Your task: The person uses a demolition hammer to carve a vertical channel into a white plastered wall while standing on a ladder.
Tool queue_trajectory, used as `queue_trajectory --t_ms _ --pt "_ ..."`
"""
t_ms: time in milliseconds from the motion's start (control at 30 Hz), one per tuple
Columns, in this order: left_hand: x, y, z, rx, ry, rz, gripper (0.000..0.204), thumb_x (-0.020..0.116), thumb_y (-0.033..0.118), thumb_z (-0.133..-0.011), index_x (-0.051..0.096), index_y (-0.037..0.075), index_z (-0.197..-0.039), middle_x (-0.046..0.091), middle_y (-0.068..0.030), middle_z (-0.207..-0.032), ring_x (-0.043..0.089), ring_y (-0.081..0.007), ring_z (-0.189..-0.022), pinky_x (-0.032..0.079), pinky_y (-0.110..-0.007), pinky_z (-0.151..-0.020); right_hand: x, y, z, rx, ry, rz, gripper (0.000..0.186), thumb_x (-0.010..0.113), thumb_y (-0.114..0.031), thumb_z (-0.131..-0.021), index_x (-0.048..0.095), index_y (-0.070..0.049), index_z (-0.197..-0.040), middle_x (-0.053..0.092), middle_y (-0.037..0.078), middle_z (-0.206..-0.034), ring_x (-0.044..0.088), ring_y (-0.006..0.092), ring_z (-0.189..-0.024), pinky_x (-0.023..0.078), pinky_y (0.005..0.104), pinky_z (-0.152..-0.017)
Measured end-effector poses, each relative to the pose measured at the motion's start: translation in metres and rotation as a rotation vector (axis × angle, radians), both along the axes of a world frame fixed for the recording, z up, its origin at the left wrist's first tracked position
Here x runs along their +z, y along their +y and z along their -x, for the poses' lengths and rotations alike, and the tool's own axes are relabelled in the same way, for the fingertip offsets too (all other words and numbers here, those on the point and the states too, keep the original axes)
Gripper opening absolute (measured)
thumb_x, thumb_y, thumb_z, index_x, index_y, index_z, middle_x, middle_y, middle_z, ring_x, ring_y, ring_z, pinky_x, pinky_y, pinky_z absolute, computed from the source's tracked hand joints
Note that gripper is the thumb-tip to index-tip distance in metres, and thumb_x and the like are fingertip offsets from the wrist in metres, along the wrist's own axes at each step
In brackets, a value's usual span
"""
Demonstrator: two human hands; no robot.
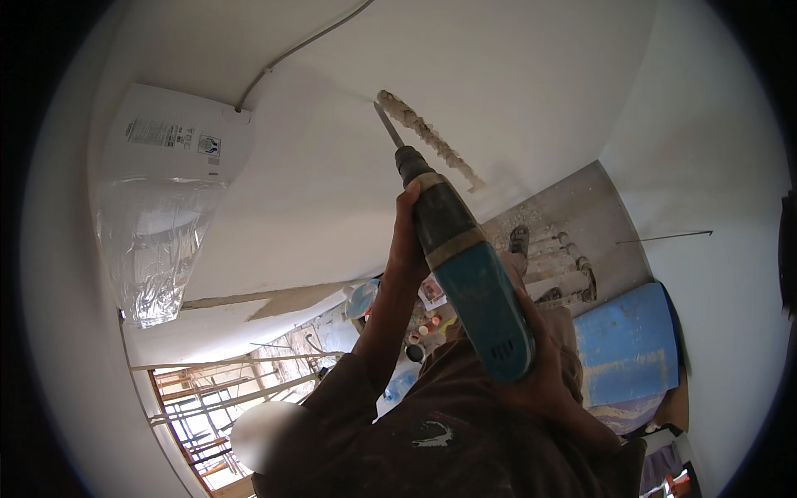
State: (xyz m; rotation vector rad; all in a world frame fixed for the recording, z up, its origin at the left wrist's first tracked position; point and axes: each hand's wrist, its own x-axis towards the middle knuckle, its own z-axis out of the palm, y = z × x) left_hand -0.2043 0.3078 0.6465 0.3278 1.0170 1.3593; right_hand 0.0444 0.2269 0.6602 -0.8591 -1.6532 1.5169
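A teal and black demolition hammer (477, 290) points up toward the white wall (315, 183), held in both my hands. My left hand (405, 232) is closed round its front, just behind the black chuck. Lower down, my right hand (541, 361) grips the rear end; its fingers are partly hidden by the tool's body. The long chisel bit (388, 124) reaches the upper end of a rough groove (425, 133) cut slantwise in the wall. Whether the tip touches the plaster I cannot tell.
At left a white box-shaped unit (178, 137), partly wrapped in clear plastic, hangs below a grey cable (307, 41). A blue barrel-like object (627, 344) stands at right, under a thin rod (664, 237) sticking from the wall. Rubble (506, 224) litters the floor near my foot (519, 239).
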Motion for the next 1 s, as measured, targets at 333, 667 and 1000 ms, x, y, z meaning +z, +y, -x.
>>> queue_trajectory --t_ms 333,667,1000 --pt "-0.013 0.007 0.008 0.001 0.016 0.088 0.055 0.058 0.054 -0.091 0.054 0.005 -0.115 0.063 -0.0091 -0.099 0.064 -0.0206 -0.090 0.055 -0.037 -0.086 -0.012 0.012 -0.001 0.021 -0.021 0.081 0.106 0.085 -0.021 -0.066 0.025 -0.002 -0.151 0.059 0.025 -0.128 0.061 0.0348 -0.118 0.049 0.0415 -0.098" --pt "-0.016 0.021 0.007 0.004 0.076 0.096 0.062 0.051 0.062 -0.089 0.058 0.004 -0.108 0.064 -0.0144 -0.096 0.067 -0.0297 -0.092 0.057 -0.045 -0.083 -0.015 0.013 0.000 -0.038 0.051 -0.008 0.103 0.081 -0.017 -0.068 0.023 -0.004 -0.152 0.057 0.028 -0.129 0.059 0.0380 -0.119 0.047 0.0419 -0.098" --pt "0.006 0.005 -0.025 -0.025 0.033 0.044 0.061 0.053 0.060 -0.089 0.057 0.003 -0.110 0.066 -0.0145 -0.094 0.068 -0.0286 -0.086 0.058 -0.043 -0.079 -0.015 -0.029 -0.026 -0.090 -0.010 -0.006 0.102 0.080 -0.015 -0.069 0.021 0.003 -0.150 0.059 0.029 -0.124 0.061 0.0390 -0.115 0.048 0.0437 -0.097"
